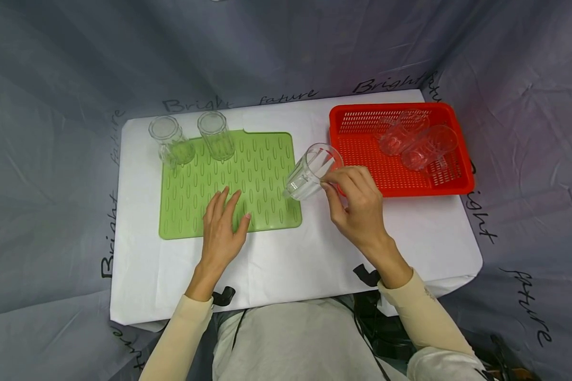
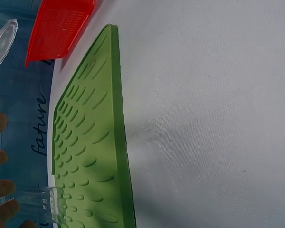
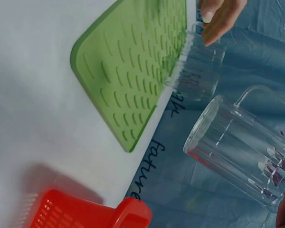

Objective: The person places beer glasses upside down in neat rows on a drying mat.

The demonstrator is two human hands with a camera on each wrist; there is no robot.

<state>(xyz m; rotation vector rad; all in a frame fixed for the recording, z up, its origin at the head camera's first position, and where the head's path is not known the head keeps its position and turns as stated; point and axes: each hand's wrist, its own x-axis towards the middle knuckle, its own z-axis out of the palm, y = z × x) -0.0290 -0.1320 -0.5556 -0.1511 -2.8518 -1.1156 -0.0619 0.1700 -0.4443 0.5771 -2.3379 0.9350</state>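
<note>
Between the green mat [image 1: 262,182] and the red basket [image 1: 405,191], my right hand [image 1: 356,203] pinches a clear glass mug [image 1: 307,177], tilted above the white table [image 1: 291,270]; my fingertips seem to meet it near the rim, though its transparency blurs that. My left hand [image 1: 222,227] spreads its fingers over the mat's near edge, thumb apart.

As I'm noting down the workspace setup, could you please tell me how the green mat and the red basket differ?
The green mat is flat and low, while the red basket has raised sides. The mat is covered in elongated bumps, whereas the basket is perforated with small holes. A standing glass rests on the mat, while two loose glasses sit inside the basket. Both rest on the white table.
</note>
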